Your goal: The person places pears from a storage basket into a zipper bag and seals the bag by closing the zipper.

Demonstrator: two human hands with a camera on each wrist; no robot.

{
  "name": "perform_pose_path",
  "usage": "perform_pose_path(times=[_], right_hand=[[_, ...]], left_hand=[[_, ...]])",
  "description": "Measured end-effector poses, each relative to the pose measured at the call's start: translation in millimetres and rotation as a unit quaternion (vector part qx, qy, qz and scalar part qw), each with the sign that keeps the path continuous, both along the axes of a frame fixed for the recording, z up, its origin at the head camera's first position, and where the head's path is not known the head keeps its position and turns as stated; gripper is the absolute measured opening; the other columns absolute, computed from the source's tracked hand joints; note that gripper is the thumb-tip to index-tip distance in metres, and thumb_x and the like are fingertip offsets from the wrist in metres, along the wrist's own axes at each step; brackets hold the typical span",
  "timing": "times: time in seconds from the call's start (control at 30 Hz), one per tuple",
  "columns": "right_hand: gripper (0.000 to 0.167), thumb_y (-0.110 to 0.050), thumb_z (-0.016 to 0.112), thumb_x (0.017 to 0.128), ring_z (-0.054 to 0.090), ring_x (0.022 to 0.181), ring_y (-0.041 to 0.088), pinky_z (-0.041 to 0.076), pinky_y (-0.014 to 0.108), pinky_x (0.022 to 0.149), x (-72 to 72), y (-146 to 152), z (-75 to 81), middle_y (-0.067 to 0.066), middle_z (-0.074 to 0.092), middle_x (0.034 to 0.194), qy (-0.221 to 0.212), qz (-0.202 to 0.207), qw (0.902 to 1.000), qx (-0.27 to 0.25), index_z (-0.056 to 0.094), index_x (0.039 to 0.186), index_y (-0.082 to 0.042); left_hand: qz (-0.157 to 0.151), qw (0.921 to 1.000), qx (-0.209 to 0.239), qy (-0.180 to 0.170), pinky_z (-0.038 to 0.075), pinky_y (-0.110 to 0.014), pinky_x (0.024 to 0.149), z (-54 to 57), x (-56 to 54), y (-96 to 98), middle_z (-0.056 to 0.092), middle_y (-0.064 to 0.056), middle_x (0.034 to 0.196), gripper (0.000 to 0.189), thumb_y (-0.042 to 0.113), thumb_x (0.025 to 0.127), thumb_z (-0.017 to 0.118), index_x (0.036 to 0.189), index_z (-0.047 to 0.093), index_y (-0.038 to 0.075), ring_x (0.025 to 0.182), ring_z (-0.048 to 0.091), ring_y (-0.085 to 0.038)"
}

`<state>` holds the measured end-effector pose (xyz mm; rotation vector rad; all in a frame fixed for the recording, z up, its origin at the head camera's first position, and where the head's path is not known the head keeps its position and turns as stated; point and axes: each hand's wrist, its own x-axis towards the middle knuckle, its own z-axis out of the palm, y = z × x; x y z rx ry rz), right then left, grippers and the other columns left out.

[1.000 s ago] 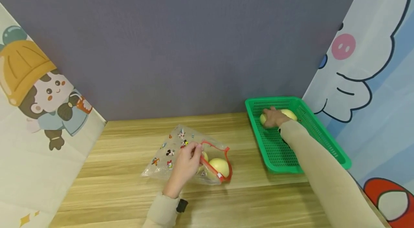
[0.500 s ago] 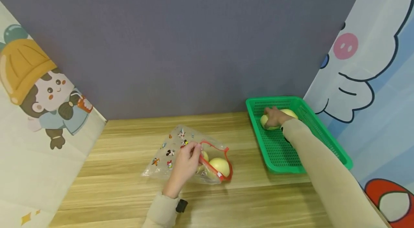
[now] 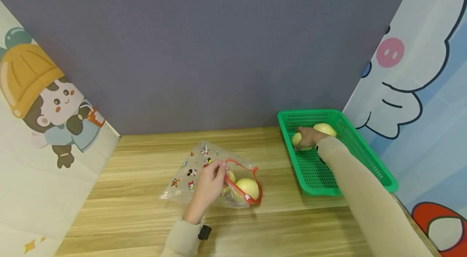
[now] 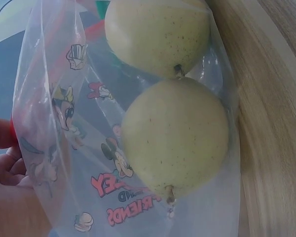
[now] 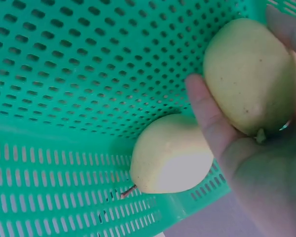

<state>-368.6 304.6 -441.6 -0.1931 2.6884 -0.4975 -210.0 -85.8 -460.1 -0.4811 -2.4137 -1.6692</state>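
My left hand [image 3: 208, 182] pinches the red zip rim of a clear plastic bag [image 3: 184, 188] printed with cartoon figures. Inside the bag lie two yellow pears [image 3: 248, 189]; up close in the left wrist view, a lower pear [image 4: 175, 136] touches an upper pear [image 4: 158, 37]. To the right, my right hand [image 3: 309, 137] reaches into a green plastic basket [image 3: 317, 190]. Its thumb and fingers curl round a pear [image 5: 251, 74], partly hidden by the hand. Another pear [image 5: 170, 155] rests beside it against the basket's slotted wall, its stem showing.
Under everything is a wood-grain table [image 3: 138, 176], with a grey wall [image 3: 219, 46] rising behind it. Cartoon-printed panels [image 3: 412, 66] flank the table on both sides. The basket stands near the back right corner.
My right hand has shifted slightly toward me with its pear, so more of the other pear in the basket shows. The left hand and the bag have stayed put.
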Motion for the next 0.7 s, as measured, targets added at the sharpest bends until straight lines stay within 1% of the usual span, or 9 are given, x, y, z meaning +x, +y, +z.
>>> perform_pose_path(times=[0.07,0.17,0.27,0.33,0.47,0.57,0.7], right_hand=[[0.093,-0.029,0.076,0.088,0.054,0.120,0.047,0.058,0.046,0.077,2.5,1,3.3,0.035,0.042,0.146,-0.009,-0.001,0.9999,-0.009,0.023,0.155,0.007],[0.091,-0.027,0.072,0.089,0.059,0.110,0.040,0.056,0.040,0.072,5.8,2,11.4,0.034,0.043,0.145,-0.008,0.006,0.9998,-0.019,0.021,0.155,0.009],[0.090,-0.027,0.070,0.087,0.059,0.097,0.031,0.057,0.038,0.069,8.8,0,20.6,0.031,0.046,0.141,0.003,0.009,0.9994,-0.034,0.022,0.155,0.009],[0.089,-0.028,0.069,0.086,0.059,0.092,0.028,0.058,0.039,0.069,11.1,0,25.7,0.028,0.049,0.137,0.006,0.006,0.9990,-0.043,0.024,0.154,0.008],[0.086,-0.029,0.069,0.086,0.061,0.093,0.028,0.060,0.043,0.073,17.0,-2,33.1,0.025,0.053,0.131,0.005,-0.005,0.9982,-0.059,0.028,0.153,0.006],[0.084,-0.029,0.069,0.086,0.062,0.094,0.029,0.061,0.046,0.073,23.6,-3,38.2,0.025,0.054,0.127,0.010,-0.008,0.9976,-0.069,0.031,0.152,0.006],[0.079,-0.029,0.069,0.086,0.061,0.092,0.028,0.061,0.048,0.073,32.3,-3,46.5,0.022,0.057,0.123,0.024,-0.009,0.9967,-0.078,0.037,0.149,0.005]], left_hand=[[-0.001,1.0000,-0.003,-0.002,0.058,-0.027,0.052,-0.1,0.2,0.0,0.061,-0.002,0.070,0.026,0.016,0.108,0.051,0.096,0.066,-0.002,0.059,0.063,-0.017],[-0.001,1.0000,-0.001,-0.003,0.058,-0.027,0.053,0.9,0.8,-0.2,0.063,-0.002,0.073,0.025,0.017,0.108,0.051,0.097,0.067,0.000,0.059,0.063,-0.017],[0.001,1.0000,0.001,0.001,0.058,-0.027,0.053,2.1,1.4,-0.4,0.065,-0.003,0.074,0.024,0.016,0.108,0.051,0.097,0.067,0.002,0.059,0.063,-0.017],[0.002,1.0000,0.002,0.003,0.058,-0.027,0.053,2.8,1.7,-0.5,0.065,-0.003,0.075,0.024,0.016,0.108,0.051,0.097,0.067,0.003,0.059,0.064,-0.018],[0.004,1.0000,0.002,0.002,0.059,-0.027,0.054,2.4,1.6,-0.7,0.065,-0.002,0.075,0.025,0.018,0.108,0.051,0.097,0.067,0.003,0.060,0.064,-0.018],[0.006,1.0000,0.003,0.000,0.058,-0.027,0.054,0.8,2.3,-1.2,0.064,-0.002,0.074,0.025,0.019,0.108,0.051,0.097,0.067,0.003,0.060,0.064,-0.016],[0.011,0.9999,0.007,-0.004,0.059,-0.028,0.054,-0.6,3.3,0.2,0.063,-0.002,0.073,0.024,0.018,0.108,0.052,0.097,0.068,0.003,0.059,0.063,-0.015]])
